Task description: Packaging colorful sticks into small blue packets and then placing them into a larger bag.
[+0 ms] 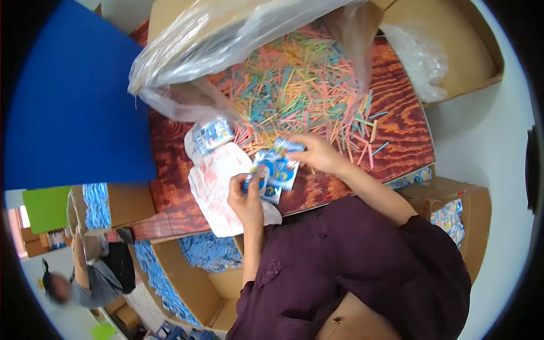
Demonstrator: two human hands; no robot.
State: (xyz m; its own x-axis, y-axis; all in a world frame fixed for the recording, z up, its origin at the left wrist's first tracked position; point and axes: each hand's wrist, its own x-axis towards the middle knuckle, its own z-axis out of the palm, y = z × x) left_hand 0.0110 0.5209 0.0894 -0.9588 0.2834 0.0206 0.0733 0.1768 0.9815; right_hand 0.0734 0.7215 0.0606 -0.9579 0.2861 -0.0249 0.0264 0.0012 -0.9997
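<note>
The right hand (pixel 316 153) pinches one of the small blue-and-white packets (pixel 286 175) lying between the hands; the left hand (pixel 246 201) grips at their near-left edge, how many I can't tell. Work looks midway: these packets seem not yet set aside, and many loose coloured sticks (pixel 294 85) remain beyond both hands

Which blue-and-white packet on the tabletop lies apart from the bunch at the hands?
The packet farthest left, just below the clear plastic; the other packets are bunched between left hand and right hand.
</note>
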